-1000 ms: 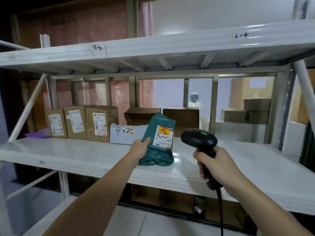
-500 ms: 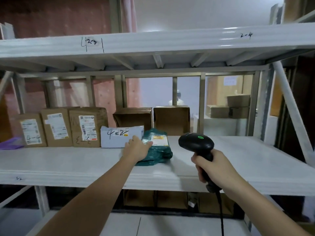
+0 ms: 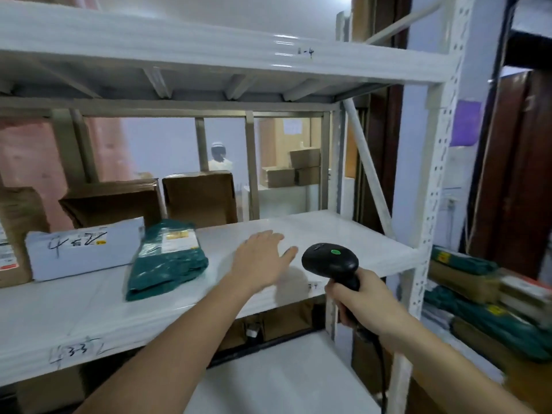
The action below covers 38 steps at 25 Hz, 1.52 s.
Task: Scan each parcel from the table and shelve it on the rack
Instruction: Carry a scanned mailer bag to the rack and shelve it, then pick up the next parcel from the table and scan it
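A dark green poly parcel (image 3: 165, 259) with a white and yellow label lies on the white rack shelf (image 3: 343, 234), leaning against a white parcel (image 3: 83, 249) with handwriting. My left hand (image 3: 263, 259) hovers over the shelf to the right of the green parcel, fingers straight, holding nothing. My right hand (image 3: 363, 300) grips the handle of a black barcode scanner (image 3: 331, 261), whose green light shows on top, just in front of the shelf edge.
Brown cardboard boxes (image 3: 200, 198) stand at the back of the shelf and at the far left. A white rack upright (image 3: 430, 204) rises on the right. Beyond it lie more green and brown parcels (image 3: 490, 306). A person in white stands far behind the rack.
My left hand let go of the green parcel, which now lies on the shelf, and moved right of it. The view swung to the right. The scanner stays in my right hand.
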Each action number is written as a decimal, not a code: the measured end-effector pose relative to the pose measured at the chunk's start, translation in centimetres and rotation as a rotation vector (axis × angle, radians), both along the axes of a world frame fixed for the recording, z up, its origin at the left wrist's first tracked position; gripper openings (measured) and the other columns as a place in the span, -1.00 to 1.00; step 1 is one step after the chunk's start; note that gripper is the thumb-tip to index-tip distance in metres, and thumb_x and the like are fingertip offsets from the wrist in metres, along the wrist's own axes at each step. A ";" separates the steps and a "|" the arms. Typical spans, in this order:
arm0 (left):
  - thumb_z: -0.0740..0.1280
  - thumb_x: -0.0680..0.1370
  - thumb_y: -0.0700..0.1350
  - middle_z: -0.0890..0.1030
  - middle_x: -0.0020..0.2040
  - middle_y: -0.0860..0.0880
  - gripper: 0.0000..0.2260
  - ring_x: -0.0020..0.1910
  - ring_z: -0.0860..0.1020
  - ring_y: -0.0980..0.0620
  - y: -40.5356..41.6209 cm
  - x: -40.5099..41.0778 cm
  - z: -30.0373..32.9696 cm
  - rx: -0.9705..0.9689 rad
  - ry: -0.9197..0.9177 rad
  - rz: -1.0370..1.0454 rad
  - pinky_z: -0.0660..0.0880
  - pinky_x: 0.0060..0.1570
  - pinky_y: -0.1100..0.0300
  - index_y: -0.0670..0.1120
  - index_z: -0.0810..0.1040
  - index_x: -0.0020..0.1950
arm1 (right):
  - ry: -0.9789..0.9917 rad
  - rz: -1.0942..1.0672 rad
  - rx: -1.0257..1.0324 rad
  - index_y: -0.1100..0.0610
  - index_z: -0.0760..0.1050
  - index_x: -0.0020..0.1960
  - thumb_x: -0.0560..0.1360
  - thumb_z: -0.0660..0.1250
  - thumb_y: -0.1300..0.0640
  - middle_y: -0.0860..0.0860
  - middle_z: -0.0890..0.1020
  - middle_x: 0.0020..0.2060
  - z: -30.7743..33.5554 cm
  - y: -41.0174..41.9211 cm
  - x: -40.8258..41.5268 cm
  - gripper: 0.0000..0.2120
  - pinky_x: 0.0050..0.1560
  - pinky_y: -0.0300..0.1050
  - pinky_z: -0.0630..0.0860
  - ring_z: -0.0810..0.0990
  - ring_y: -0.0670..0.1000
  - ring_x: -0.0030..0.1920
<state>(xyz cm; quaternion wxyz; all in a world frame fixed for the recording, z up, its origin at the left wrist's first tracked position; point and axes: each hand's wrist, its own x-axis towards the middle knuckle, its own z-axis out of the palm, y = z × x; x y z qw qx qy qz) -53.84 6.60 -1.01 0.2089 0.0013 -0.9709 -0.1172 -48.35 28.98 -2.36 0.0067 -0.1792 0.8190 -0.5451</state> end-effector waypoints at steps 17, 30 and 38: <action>0.16 0.69 0.24 0.42 0.56 0.01 -0.50 0.46 0.44 -0.07 42.3 -13.0 -14.2 0.038 -0.302 -0.619 0.45 0.38 -0.05 0.08 0.35 0.59 | -0.125 -0.560 0.100 0.22 0.53 -0.03 0.51 0.35 0.16 0.08 0.56 -0.46 -8.2 39.2 -2.3 -0.88 -0.39 -0.09 0.49 0.54 0.02 -0.45; 0.13 0.69 0.26 0.43 0.53 -0.07 -0.46 0.43 0.46 -0.12 49.1 -30.0 -29.8 0.081 -0.729 -0.468 0.47 0.35 -0.06 0.01 0.34 0.60 | -0.317 -0.630 0.095 0.23 0.48 -0.10 0.51 0.35 0.26 0.05 0.53 -0.53 -16.7 47.7 -18.1 -0.95 -0.45 -0.11 0.48 0.54 0.02 -0.51; 0.18 0.68 0.26 0.46 0.51 -0.09 -0.44 0.43 0.48 -0.14 51.6 -38.3 -37.6 0.325 -0.990 -0.281 0.47 0.39 -0.07 0.01 0.32 0.61 | -0.420 -0.569 0.091 0.31 0.50 -0.11 0.51 0.39 0.20 0.18 0.53 -0.50 -20.6 51.3 -28.4 -0.84 -0.40 -0.06 0.44 0.50 0.00 -0.50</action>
